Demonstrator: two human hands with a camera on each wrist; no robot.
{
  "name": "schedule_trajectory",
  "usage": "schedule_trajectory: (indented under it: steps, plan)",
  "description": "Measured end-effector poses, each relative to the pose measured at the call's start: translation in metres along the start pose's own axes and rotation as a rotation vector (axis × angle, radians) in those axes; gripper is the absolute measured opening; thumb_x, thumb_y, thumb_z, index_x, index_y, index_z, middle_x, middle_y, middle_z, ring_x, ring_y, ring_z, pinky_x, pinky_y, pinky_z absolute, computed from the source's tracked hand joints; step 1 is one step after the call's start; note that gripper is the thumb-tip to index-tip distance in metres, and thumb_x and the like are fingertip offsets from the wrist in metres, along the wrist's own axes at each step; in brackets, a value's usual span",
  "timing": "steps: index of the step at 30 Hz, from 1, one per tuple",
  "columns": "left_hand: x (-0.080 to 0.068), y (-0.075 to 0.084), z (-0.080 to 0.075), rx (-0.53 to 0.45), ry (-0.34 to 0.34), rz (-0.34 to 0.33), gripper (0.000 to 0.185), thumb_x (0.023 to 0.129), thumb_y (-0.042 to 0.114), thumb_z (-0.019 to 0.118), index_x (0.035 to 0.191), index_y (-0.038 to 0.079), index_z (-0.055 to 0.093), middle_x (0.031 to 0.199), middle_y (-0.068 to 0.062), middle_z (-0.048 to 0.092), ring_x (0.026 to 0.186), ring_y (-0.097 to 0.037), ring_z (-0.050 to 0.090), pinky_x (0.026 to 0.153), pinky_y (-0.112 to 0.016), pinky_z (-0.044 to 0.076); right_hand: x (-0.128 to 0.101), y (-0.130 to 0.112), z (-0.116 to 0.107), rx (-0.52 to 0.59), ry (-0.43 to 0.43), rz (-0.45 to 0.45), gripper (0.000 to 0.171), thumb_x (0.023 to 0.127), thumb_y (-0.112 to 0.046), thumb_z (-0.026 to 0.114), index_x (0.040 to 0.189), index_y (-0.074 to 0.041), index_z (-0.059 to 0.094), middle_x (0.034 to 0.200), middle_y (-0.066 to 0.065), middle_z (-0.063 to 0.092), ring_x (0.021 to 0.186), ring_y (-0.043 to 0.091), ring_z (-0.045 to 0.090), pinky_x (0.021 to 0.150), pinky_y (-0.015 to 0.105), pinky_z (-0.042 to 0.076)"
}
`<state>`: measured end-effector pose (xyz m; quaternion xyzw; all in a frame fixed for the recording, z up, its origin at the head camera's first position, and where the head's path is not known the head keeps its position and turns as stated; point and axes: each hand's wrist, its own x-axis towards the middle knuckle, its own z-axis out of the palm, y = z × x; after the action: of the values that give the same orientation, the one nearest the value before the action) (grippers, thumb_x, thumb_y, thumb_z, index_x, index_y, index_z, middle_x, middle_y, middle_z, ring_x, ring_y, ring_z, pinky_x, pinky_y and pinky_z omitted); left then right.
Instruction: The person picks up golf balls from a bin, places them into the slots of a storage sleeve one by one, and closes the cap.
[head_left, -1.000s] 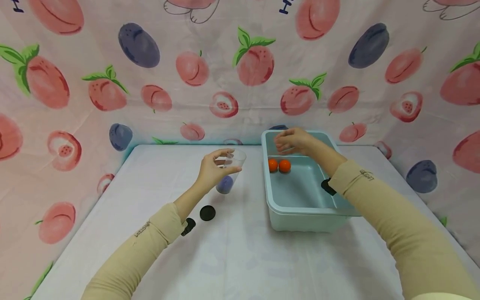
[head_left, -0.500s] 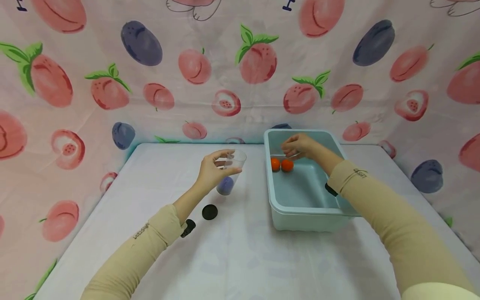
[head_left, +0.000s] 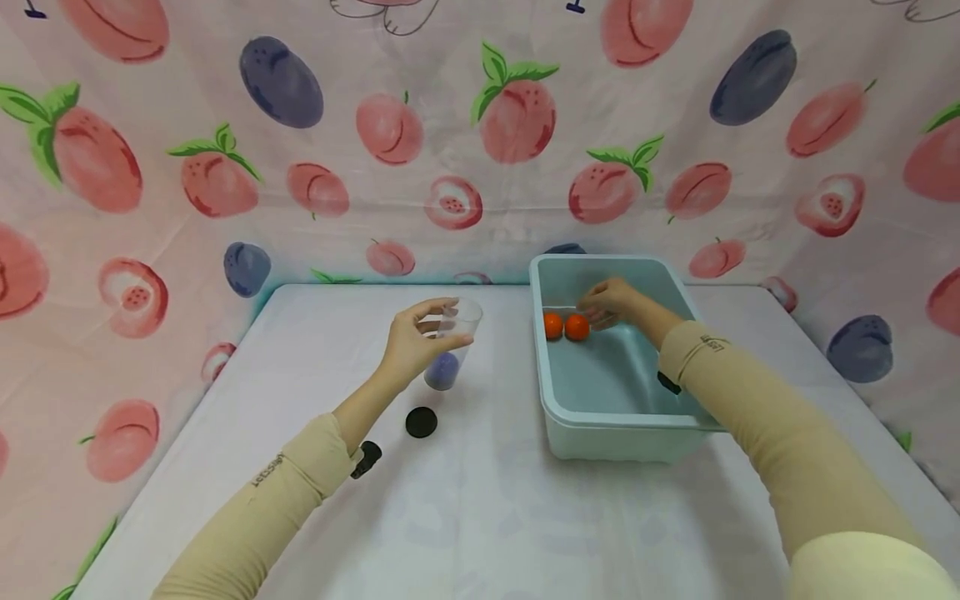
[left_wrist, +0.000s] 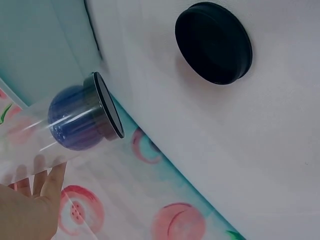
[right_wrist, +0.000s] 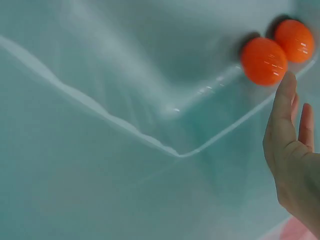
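My left hand (head_left: 408, 348) grips a clear cylinder (head_left: 462, 321) between thumb and fingers, tilted above the table. A blue-purple ball (head_left: 442, 368) sits inside its lower end, against the dark base (left_wrist: 106, 107) seen in the left wrist view. Over in the pale blue-green bin (head_left: 551, 400), my right hand (head_left: 611, 302) reaches down with relaxed fingers and holds nothing. Its fingertips are right at the nearer of two orange balls (head_left: 577, 327); in the right wrist view the extended fingers end just beside that ball (right_wrist: 264, 62). The other orange ball (right_wrist: 294, 41) lies against it.
A round black lid (head_left: 422, 422) lies on the white table (head_left: 480, 517) in front of the left hand, hollow side up in the left wrist view. The bin's raised walls surround the right hand. A fruit-print cloth (head_left: 510, 192) hangs behind the table.
My right hand has come lower into the bin, down beside the orange balls. The left hand, with the cylinder and its ball, has shifted slightly left.
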<state>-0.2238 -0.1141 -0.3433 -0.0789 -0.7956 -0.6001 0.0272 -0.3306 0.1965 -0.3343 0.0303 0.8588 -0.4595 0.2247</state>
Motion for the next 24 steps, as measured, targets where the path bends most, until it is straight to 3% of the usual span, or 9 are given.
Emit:
schedule_trajectory:
  steps: [8, 10, 14, 15, 17, 19, 21, 22, 24]
  plan:
    - [0.001, -0.004, -0.002, -0.025, -0.009, 0.000, 0.055, 0.073, 0.011, 0.081, 0.124, 0.013, 0.061, 0.121, -0.013, 0.057, 0.112, -0.029, 0.061, 0.089, -0.039, 0.054, 0.014, 0.020, -0.007, 0.010, 0.049, 0.057, 0.044, 0.093, -0.013, 0.055, 0.128, 0.012, 0.044, 0.078, 0.007, 0.057, 0.065, 0.013, 0.058, 0.084, 0.041, 0.056]
    - [0.000, -0.004, -0.002, -0.023, -0.010, -0.004, 0.055, 0.073, 0.011, 0.081, 0.125, 0.014, 0.061, 0.122, -0.013, 0.056, 0.112, -0.029, 0.060, 0.088, -0.039, 0.055, 0.036, 0.036, -0.013, 0.021, 0.054, 0.073, 0.046, 0.091, -0.015, 0.060, 0.127, 0.011, 0.046, 0.074, 0.007, 0.057, 0.062, 0.014, 0.058, 0.080, 0.041, 0.057]
    - [0.000, -0.004, -0.004, -0.021, 0.000, 0.000, 0.054, 0.073, 0.012, 0.081, 0.123, 0.015, 0.061, 0.120, -0.011, 0.057, 0.112, -0.028, 0.061, 0.087, -0.039, 0.055, 0.101, 0.078, -0.028, 0.105, 0.037, 0.084, 0.047, 0.083, -0.024, 0.072, 0.113, 0.008, 0.054, 0.069, 0.011, 0.056, 0.058, 0.022, 0.058, 0.065, 0.041, 0.059]
    - [-0.001, -0.004, -0.004, -0.022, 0.000, 0.003, 0.054, 0.073, 0.011, 0.080, 0.123, 0.014, 0.062, 0.120, -0.011, 0.057, 0.111, -0.028, 0.061, 0.086, -0.039, 0.055, 0.105, 0.079, -0.027, 0.108, 0.053, 0.095, 0.048, 0.083, -0.024, 0.072, 0.113, 0.008, 0.054, 0.071, 0.013, 0.055, 0.059, 0.023, 0.058, 0.064, 0.041, 0.059]
    - [-0.002, -0.004, -0.005, -0.019, -0.002, 0.005, 0.053, 0.074, 0.012, 0.080, 0.124, 0.014, 0.061, 0.120, -0.012, 0.057, 0.111, -0.028, 0.061, 0.086, -0.038, 0.055, 0.094, 0.068, -0.017, 0.094, 0.111, 0.131, 0.049, 0.084, -0.023, 0.070, 0.116, 0.008, 0.049, 0.081, 0.018, 0.056, 0.064, 0.027, 0.061, 0.066, 0.041, 0.059]
    - [-0.003, -0.004, -0.005, -0.017, -0.008, -0.002, 0.054, 0.074, 0.012, 0.080, 0.124, 0.014, 0.061, 0.121, -0.012, 0.057, 0.111, -0.028, 0.061, 0.085, -0.036, 0.056, 0.065, 0.046, -0.002, 0.045, 0.175, 0.193, 0.057, 0.089, -0.019, 0.064, 0.131, 0.009, 0.038, 0.095, 0.023, 0.055, 0.074, 0.030, 0.063, 0.075, 0.042, 0.058]
    - [-0.004, -0.005, -0.006, -0.018, -0.013, -0.008, 0.054, 0.074, 0.011, 0.080, 0.124, 0.014, 0.061, 0.121, -0.012, 0.057, 0.111, -0.028, 0.061, 0.084, -0.035, 0.056, 0.059, 0.041, 0.003, 0.048, 0.179, 0.195, 0.067, 0.086, -0.021, 0.068, 0.132, 0.012, 0.032, 0.098, 0.026, 0.055, 0.073, 0.031, 0.064, 0.071, 0.041, 0.059]
    - [-0.004, -0.005, -0.006, -0.017, -0.012, -0.010, 0.054, 0.074, 0.011, 0.080, 0.124, 0.014, 0.061, 0.121, -0.012, 0.057, 0.112, -0.028, 0.061, 0.084, -0.035, 0.056, 0.071, 0.048, 0.001, 0.061, 0.169, 0.209, 0.073, 0.085, -0.021, 0.069, 0.135, 0.011, 0.028, 0.102, 0.028, 0.056, 0.077, 0.033, 0.065, 0.073, 0.042, 0.059]
    - [-0.003, -0.006, -0.006, -0.021, -0.009, -0.011, 0.054, 0.074, 0.010, 0.080, 0.124, 0.014, 0.061, 0.121, -0.011, 0.056, 0.111, -0.028, 0.061, 0.084, -0.034, 0.056, 0.141, 0.092, -0.011, 0.096, 0.152, 0.216, 0.088, 0.075, -0.029, 0.078, 0.137, 0.008, 0.028, 0.101, 0.028, 0.057, 0.077, 0.035, 0.066, 0.070, 0.043, 0.059]
